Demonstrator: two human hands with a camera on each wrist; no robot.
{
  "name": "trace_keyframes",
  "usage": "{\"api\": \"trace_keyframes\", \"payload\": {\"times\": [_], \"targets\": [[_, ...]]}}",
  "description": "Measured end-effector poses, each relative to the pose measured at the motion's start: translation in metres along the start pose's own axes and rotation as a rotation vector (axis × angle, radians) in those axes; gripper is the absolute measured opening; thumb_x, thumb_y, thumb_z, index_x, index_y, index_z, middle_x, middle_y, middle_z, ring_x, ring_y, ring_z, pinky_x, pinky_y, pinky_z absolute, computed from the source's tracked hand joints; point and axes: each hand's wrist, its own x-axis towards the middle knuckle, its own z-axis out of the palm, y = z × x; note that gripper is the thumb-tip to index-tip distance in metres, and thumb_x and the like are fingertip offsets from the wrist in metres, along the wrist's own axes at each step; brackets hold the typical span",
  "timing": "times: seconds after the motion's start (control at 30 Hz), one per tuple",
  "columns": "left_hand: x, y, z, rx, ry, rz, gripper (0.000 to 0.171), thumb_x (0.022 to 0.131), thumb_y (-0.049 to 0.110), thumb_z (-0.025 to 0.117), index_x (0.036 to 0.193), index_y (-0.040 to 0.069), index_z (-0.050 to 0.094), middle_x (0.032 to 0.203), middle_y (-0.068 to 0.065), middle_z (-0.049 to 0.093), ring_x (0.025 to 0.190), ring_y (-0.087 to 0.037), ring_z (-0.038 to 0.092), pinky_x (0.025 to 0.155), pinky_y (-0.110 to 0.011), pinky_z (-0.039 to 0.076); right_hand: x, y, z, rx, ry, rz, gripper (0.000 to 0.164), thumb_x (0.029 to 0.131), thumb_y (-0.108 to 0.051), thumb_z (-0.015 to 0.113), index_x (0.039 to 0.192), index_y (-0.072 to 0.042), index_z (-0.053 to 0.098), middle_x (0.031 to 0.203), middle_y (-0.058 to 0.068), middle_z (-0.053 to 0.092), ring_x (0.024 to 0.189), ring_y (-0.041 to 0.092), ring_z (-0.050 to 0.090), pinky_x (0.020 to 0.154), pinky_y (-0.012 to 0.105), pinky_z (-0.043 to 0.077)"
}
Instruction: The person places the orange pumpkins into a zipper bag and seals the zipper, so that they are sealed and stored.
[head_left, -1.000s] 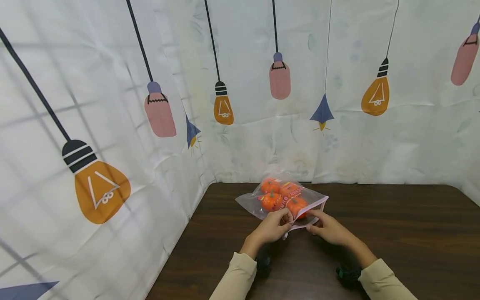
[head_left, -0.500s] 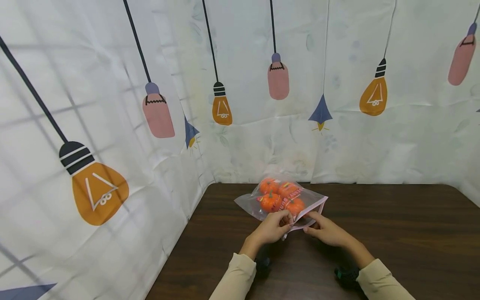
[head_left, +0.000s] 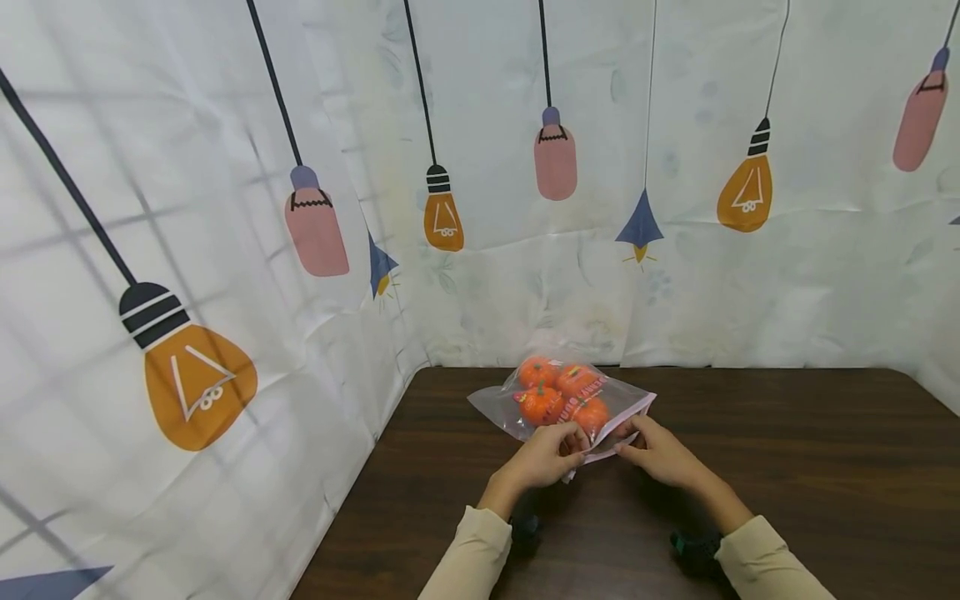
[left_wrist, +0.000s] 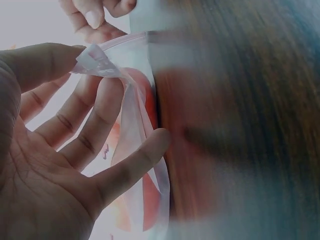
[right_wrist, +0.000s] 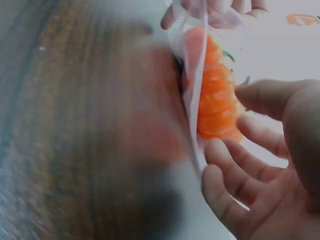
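A clear zip bag (head_left: pixel 491 407) with a pale pink zip edge and red lettering lies on the table, its mouth parted toward me. Inside are several orange toy pumpkins (head_left: pixel 540 404) with green stems. At the near left corner of the mouth, my left hand (head_left: pixel 542 457) pinches the zip edge between thumb and fingers; in the left wrist view the little finger stretches along the opening. My right hand (head_left: pixel 663 454) is at the right side of the mouth. The right wrist view shows its fingers (right_wrist: pixel 232 167) loosely bent against the edge, thumb apart from them, beside a pumpkin (right_wrist: pixel 216 107).
The dark wooden table (head_left: pixel 787 467) extends to the right and toward me. A white cloth with printed lamps (head_left: pixel 555 283) hangs behind it and along the left side. Dark wrist devices (head_left: pixel 525 529) sit under both forearms.
My right fingers have shifted slightly at the right side of the bag's mouth, and its near edge sits a little differently. The left hand keeps its hold; the pumpkins stay in place.
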Motion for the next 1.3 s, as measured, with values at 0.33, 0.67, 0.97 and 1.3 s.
{"api": "trace_keyframes", "payload": {"times": [0.33, 0.67, 0.97, 1.3], "targets": [[0.0, 0.009, 0.0, 0.014, -0.052, -0.005, 0.009, 0.097, 0.012, 0.067, 0.105, 0.014, 0.069, 0.09, 0.004, 0.067, 0.076, 0.003, 0.056, 0.072, -0.016, 0.049, 0.001, -0.006, -0.016, 0.063, 0.15, 0.09, 0.029, 0.103, -0.019, 0.061, 0.126, -0.002, 0.055, 0.094, 0.015, 0.072, 0.069, 0.015, 0.062, 0.063, 0.028, 0.052], [0.002, 0.018, 0.006, -0.012, -0.071, 0.0, 0.014, 0.099, 0.013, 0.062, 0.11, 0.013, 0.072, 0.101, 0.002, 0.074, 0.088, 0.002, 0.063, 0.08, -0.016, 0.052, 0.002, -0.009, -0.021, 0.081, 0.122, 0.072, 0.029, 0.103, -0.021, 0.062, 0.122, 0.0, 0.067, 0.088, 0.013, 0.072, 0.073, 0.021, 0.067, 0.062, 0.028, 0.054], [0.001, 0.026, 0.014, -0.047, -0.094, 0.012, 0.017, 0.094, 0.014, 0.071, 0.112, 0.013, 0.072, 0.103, 0.001, 0.077, 0.093, 0.003, 0.067, 0.088, -0.018, 0.053, 0.0, -0.001, -0.018, 0.058, 0.24, 0.164, 0.02, 0.098, -0.011, 0.066, 0.113, 0.001, 0.071, 0.099, 0.016, 0.075, 0.076, 0.02, 0.071, 0.064, 0.026, 0.056], [0.004, 0.026, 0.019, -0.115, -0.096, 0.056, 0.02, 0.092, 0.009, 0.073, 0.112, 0.01, 0.07, 0.099, 0.001, 0.077, 0.087, 0.007, 0.066, 0.08, -0.013, 0.053, 0.001, 0.004, -0.018, -0.037, 0.227, 0.23, 0.018, 0.097, -0.013, 0.066, 0.11, -0.002, 0.071, 0.085, 0.008, 0.073, 0.069, 0.016, 0.064, 0.058, 0.029, 0.047]]}}
